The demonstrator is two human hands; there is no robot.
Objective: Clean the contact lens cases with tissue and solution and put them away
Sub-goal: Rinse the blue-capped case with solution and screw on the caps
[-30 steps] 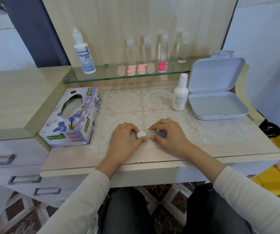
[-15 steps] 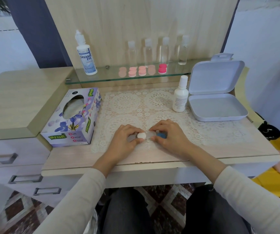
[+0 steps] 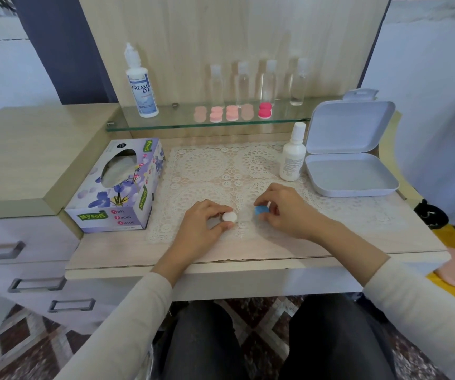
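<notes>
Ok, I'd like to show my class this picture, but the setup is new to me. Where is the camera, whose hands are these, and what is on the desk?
No machine here: a person wears one camera on the head, looking down at their own hands. The left hand pinches a white cap, the right hand a blue cap, over a lace mat. Nearby sit a tissue box, a small white bottle and an open white box. On the glass shelf stand a Dream Eye bottle and pink lens cases.

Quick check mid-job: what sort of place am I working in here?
Likely a home dressing table or vanity: a glass shelf carrying a lens solution bottle and small clear bottles, a lace mat, and drawers at the left.
</notes>
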